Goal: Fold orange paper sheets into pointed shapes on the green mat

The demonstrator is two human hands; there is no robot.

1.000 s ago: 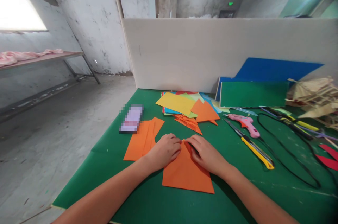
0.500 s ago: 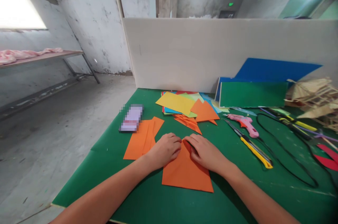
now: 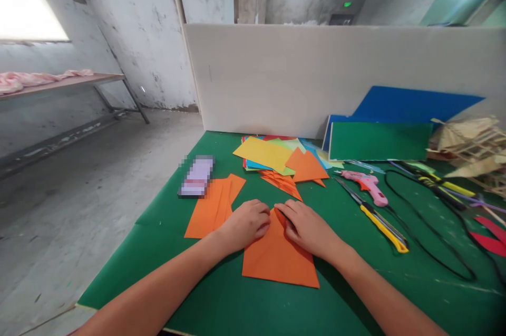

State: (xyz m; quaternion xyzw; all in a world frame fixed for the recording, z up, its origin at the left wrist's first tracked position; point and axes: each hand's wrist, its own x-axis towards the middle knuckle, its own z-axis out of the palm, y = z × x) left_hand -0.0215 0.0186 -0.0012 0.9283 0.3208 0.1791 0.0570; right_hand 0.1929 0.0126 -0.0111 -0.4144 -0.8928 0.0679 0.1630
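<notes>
In front of me a sheet of orange paper [image 3: 279, 259] lies on the green table, its upper corners folded in towards a narrow top. My left hand [image 3: 247, 224] has curled fingers closed on its upper left edge. With fingers bent, my right hand [image 3: 308, 225] grips the upper right edge near the top, where a fold shows dark under the fingertips. The fingertips of both hands hide part of the folded edges. Just left of my left hand lie other folded orange papers [image 3: 201, 214], partly overlapping.
Beyond my hands are a stack of coloured paper [image 3: 261, 152] and folded orange pieces [image 3: 307, 167]. A blurred phone [image 3: 197, 175] lies left. On the right are a pink glue gun [image 3: 369, 185] with a black cord, a yellow utility knife [image 3: 383, 228] and a green board [image 3: 379, 141].
My left fingertips have shifted slightly left, away from the paper's top, widening the gap between my hands. My right hand and the sheet stay nearly in place.
</notes>
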